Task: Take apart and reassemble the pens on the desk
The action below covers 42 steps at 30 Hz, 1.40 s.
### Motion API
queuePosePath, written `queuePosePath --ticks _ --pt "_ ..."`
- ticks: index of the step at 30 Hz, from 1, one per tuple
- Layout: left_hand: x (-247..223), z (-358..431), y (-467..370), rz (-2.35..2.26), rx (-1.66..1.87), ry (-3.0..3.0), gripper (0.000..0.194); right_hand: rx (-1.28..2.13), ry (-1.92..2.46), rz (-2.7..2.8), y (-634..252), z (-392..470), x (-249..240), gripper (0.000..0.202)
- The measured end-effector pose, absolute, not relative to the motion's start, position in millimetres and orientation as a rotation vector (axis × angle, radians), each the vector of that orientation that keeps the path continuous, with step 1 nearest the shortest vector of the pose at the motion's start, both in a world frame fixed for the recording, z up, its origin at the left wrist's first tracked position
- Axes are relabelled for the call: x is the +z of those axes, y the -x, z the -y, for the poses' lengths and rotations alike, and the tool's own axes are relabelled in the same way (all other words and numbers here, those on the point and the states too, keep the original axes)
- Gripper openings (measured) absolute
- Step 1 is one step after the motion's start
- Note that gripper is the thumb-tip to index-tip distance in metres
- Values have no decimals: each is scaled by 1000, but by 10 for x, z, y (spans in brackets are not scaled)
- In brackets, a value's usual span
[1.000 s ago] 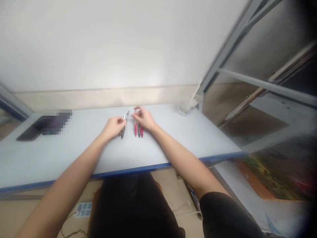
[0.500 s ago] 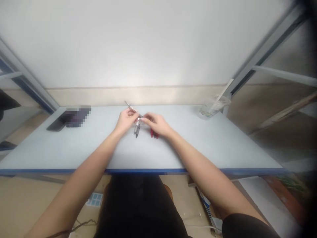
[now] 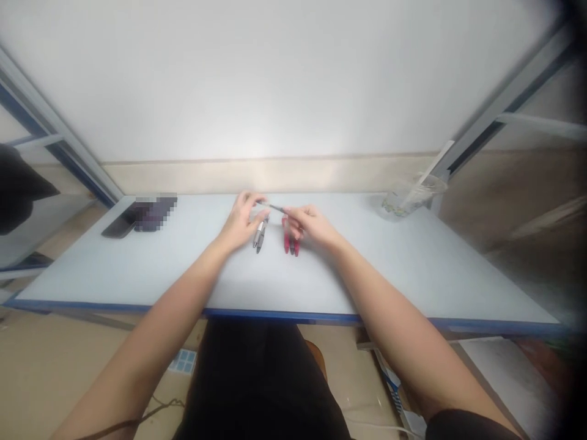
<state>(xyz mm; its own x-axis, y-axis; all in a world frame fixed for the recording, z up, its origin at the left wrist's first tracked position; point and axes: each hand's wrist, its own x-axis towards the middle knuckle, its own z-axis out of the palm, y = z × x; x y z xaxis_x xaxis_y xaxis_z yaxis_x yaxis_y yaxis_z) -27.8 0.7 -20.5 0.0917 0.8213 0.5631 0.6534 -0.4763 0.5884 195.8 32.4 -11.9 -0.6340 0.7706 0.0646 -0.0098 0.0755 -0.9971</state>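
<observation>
My right hand (image 3: pixel 314 226) pinches one end of a slim grey pen (image 3: pixel 276 208), which points left toward my left hand. My left hand (image 3: pixel 243 220) is at the pen's other end, thumb and fingers apart around it; blur hides whether they touch it. Below my left hand, grey and white pens (image 3: pixel 260 237) lie side by side on the table. Several red and dark pens (image 3: pixel 291 241) lie under my right hand, their upper parts partly hidden by it.
A dark phone (image 3: pixel 120 221) and a blurred-out dark object (image 3: pixel 156 214) lie at the table's left. At the back right, a clear plastic cup (image 3: pixel 413 195) holds a white stick. A white wall (image 3: pixel 284 79) rises behind the table (image 3: pixel 284 293).
My right hand has moved right with the slim pen, away from the grey pens. My left hand's fingers have opened. The view has shifted slightly.
</observation>
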Motion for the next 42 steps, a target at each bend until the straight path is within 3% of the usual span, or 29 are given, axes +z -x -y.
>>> queuePosePath --ticks 5,13,21,29,36,42 --pt "-187 33 300 -1562 934 -2564 24 1485 792 1722 -1989 -431 -189 70" --pt "-95 160 217 -1396 764 -2262 44 1355 806 2057 -2165 -420 -36 68" --pt "-100 125 256 -1411 712 -2090 50 1235 717 2136 -2183 -451 -78 49" --pt "-58 72 398 -1325 604 -1983 56 849 703 2163 -2101 -489 -128 24" --pt "-62 104 371 -1466 694 -2035 42 1253 765 2083 -2087 -454 -171 45" --pt "-76 99 360 -1504 654 -2237 39 1457 791 1999 -2069 -439 -224 33"
